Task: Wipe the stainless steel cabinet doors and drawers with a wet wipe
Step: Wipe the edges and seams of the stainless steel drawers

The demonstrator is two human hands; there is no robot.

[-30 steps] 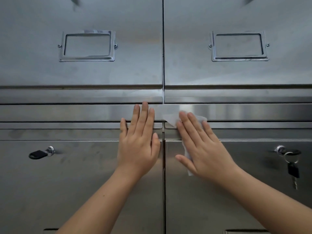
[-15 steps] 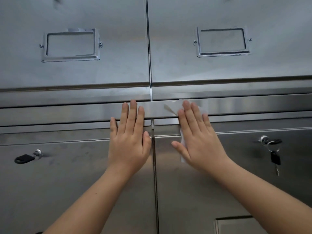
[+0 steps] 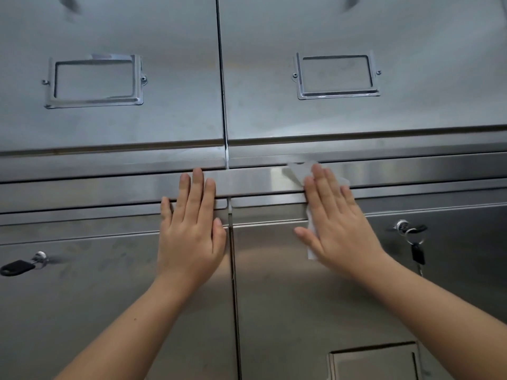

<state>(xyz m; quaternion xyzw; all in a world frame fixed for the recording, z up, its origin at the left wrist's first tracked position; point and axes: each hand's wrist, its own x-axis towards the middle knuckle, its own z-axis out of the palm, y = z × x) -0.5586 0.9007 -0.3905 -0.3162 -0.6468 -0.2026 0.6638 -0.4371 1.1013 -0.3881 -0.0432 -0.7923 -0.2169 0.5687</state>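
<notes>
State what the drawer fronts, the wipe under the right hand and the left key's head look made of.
Drawer fronts: brushed stainless steel, going by soft grey reflections. Wipe: thin white nonwoven cloth or paper; it creases limply. Left key's head: apparently matte black plastic.

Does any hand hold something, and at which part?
The right hand presses the wet wipe flat on the cabinet, covering its middle; the left hand holds nothing.
</notes>
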